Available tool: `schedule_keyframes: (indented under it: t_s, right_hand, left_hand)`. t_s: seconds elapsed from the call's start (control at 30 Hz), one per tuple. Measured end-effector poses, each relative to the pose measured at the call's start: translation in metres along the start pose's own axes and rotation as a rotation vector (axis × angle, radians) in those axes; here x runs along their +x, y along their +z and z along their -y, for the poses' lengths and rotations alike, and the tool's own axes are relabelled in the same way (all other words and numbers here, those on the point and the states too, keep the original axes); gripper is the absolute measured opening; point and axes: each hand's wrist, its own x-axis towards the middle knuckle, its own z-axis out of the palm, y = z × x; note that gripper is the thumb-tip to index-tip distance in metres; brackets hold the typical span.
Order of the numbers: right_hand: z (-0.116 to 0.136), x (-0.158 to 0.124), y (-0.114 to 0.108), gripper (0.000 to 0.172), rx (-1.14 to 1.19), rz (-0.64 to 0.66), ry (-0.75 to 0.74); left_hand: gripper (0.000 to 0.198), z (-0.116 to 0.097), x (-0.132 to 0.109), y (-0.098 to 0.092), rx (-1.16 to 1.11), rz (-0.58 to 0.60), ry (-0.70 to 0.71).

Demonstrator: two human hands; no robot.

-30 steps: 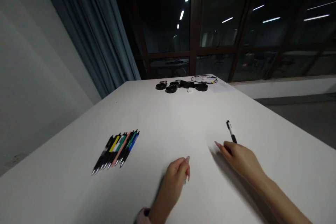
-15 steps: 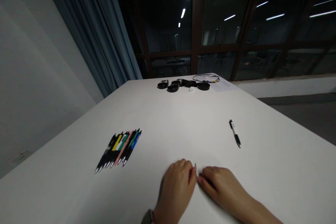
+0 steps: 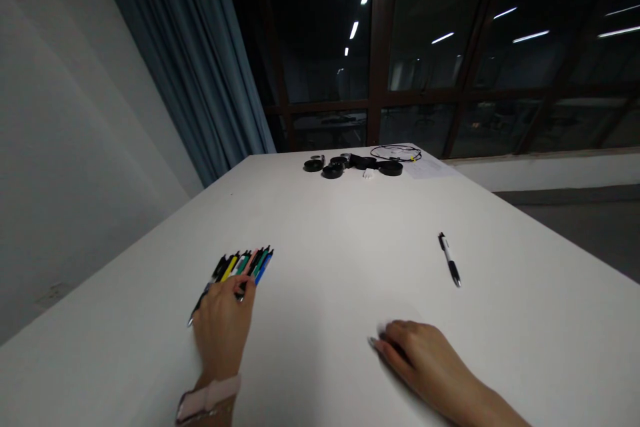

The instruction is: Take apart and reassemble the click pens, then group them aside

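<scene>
My left hand (image 3: 223,320), with a pale pink band at the wrist, lies over a row of pens (image 3: 233,265) on the white table. Its thumb and index finger close around a pen at the right part of the row; which pen cannot be made out. The hand hides the lower part of most pens, which show black, yellow, green, pink and blue. My right hand (image 3: 417,353) rests on the table with curled fingers. A small silvery tip shows by its thumb, and what it belongs to is hidden. Beyond this hand lies a single white-and-black pen (image 3: 449,260).
At the table's far end are several round black objects (image 3: 333,172), a small white piece (image 3: 369,174), a coiled black cable (image 3: 395,152) and a sheet of paper (image 3: 430,169). A blue curtain (image 3: 200,67) hangs at the left before dark windows.
My left hand has moved left, from beside the right hand onto the row of pens. The right hand stays almost in place. The view has shifted slightly.
</scene>
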Motion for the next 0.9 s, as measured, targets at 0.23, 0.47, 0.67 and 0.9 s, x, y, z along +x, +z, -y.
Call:
schedule_keyframes:
  t_s: [0.23,0.47,0.67,0.9]
  right_hand:
    - [-0.001,-0.001,0.0,0.032,0.011,-0.002,0.011]
    - [0.0,0.0,-0.004,0.032,0.036,-0.012,0.011]
    - [0.001,-0.001,-0.005,0.033,0.028,0.002,0.023]
    - [0.004,-0.001,-0.008,0.033,0.025,0.017,0.027]
  left_hand:
    - [0.037,0.0,-0.004,0.005,0.079,0.085,0.036]
    - [0.037,0.003,-0.003,0.01,0.055,0.143,0.054]
    - [0.036,0.002,-0.003,0.01,0.068,0.15,0.052]
    - [0.033,-0.01,-0.008,0.009,0.07,0.179,0.153]
